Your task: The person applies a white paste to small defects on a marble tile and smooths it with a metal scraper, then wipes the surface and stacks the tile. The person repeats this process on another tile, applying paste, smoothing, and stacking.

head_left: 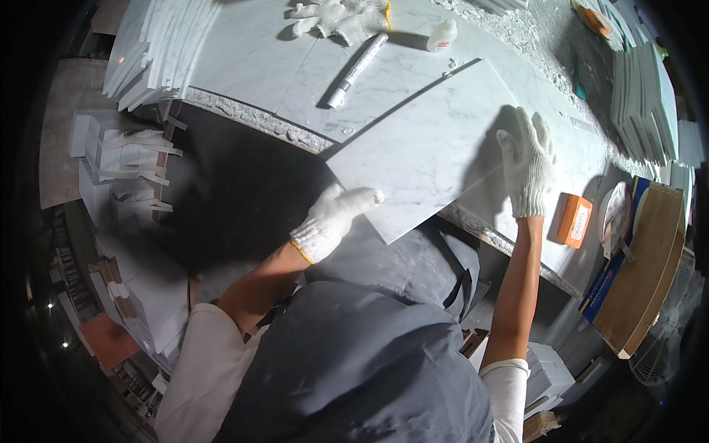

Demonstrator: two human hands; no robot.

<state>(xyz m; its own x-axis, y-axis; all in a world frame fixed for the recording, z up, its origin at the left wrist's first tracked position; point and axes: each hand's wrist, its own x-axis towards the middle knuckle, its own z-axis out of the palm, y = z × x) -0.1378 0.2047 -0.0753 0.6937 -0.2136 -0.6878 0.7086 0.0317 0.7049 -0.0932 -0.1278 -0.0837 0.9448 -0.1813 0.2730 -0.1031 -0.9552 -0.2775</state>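
Observation:
A white marble tile [428, 140] with faint grey veins lies tilted across the front edge of a marble-topped bench [251, 44], its near corner jutting over the edge. My left hand [330, 223], in a white knit glove, grips that tile by its near left edge. The thumb rests on top; the other fingers are hidden beneath. Gloved too, my right hand [529, 166] is open beside the tile's right edge, fingers stretched out over the bench top. Whether it touches the tile or the bench I cannot tell. Beyond the tile lies a white marker pen [357, 71].
At the far side are a spare glove [343, 20] and a small bottle [443, 35]. An orange box [574, 220] sits right of my right hand. Thin tiles stand stacked at left [159, 55] and right [642, 103]. A cardboard box [644, 266] and fan [668, 332] are at far right.

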